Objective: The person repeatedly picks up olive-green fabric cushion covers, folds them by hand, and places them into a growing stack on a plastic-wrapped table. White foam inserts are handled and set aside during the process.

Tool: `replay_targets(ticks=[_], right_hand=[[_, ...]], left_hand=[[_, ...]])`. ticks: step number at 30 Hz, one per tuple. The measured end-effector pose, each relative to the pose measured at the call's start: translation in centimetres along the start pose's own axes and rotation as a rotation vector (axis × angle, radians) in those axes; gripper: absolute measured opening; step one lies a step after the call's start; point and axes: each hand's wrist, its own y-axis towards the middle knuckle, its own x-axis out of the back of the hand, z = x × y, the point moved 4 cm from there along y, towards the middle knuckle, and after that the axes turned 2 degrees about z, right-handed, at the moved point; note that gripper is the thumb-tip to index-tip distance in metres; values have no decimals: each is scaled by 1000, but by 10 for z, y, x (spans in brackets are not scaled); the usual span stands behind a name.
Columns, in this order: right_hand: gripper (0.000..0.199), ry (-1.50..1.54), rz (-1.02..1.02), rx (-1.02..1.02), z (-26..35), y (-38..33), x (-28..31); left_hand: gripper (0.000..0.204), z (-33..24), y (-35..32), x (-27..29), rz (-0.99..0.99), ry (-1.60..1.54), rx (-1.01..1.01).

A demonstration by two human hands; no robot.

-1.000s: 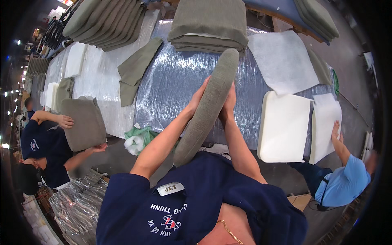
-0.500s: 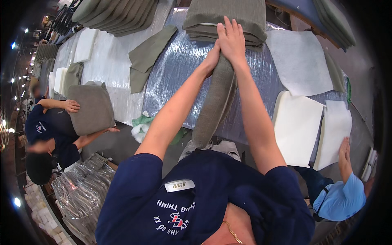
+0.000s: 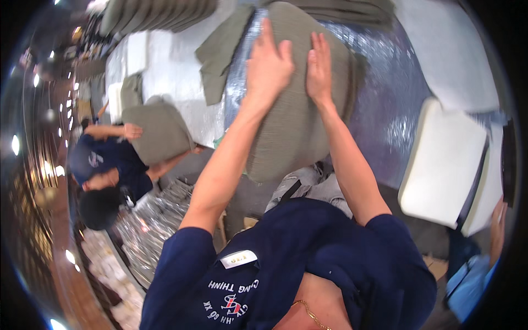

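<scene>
A grey-green fabric cushion [image 3: 291, 129] stands tilted in front of me, its broad face turned toward me and its lower end near my legs. My left hand [image 3: 268, 69] is at the cushion's left side, fingers stretched out and thumb apart. Flat against the cushion's face lies my right hand [image 3: 319, 71], with its fingers straight. Neither hand is closed around anything. Beyond the cushion, more folded grey-green covers [image 3: 352, 12] rest on the plastic-wrapped table [image 3: 379, 93].
Loose green fabric pieces [image 3: 220, 55] lie left of the cushion. On the right are a white foam pad [image 3: 443, 159] and white wadding [image 3: 448, 52]. A co-worker at left holds another grey-green cushion [image 3: 159, 132]; a person in light blue [image 3: 476, 286] stands at right.
The cushion has turned from edge-on to showing its broad face. My hands, together on its far end before, have come apart along its face and side. The view has shifted.
</scene>
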Motion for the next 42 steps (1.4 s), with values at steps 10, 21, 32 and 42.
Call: replay_targets(ticks=[10, 21, 32, 42], right_hand=[[60, 2, 20, -107, 70, -30, -24], [73, -125, 140, -752, -124, -138, 65], [74, 223, 87, -318, 118, -87, 62], [65, 506, 244, -546, 66, -93, 91]], left_hand=[[65, 17, 8, -6, -43, 53, -125], [67, 17, 12, -3, -64, 37, -189], [64, -2, -96, -43, 300, -1392, 54], [61, 20, -165, -67, 323, -1620, 40]])
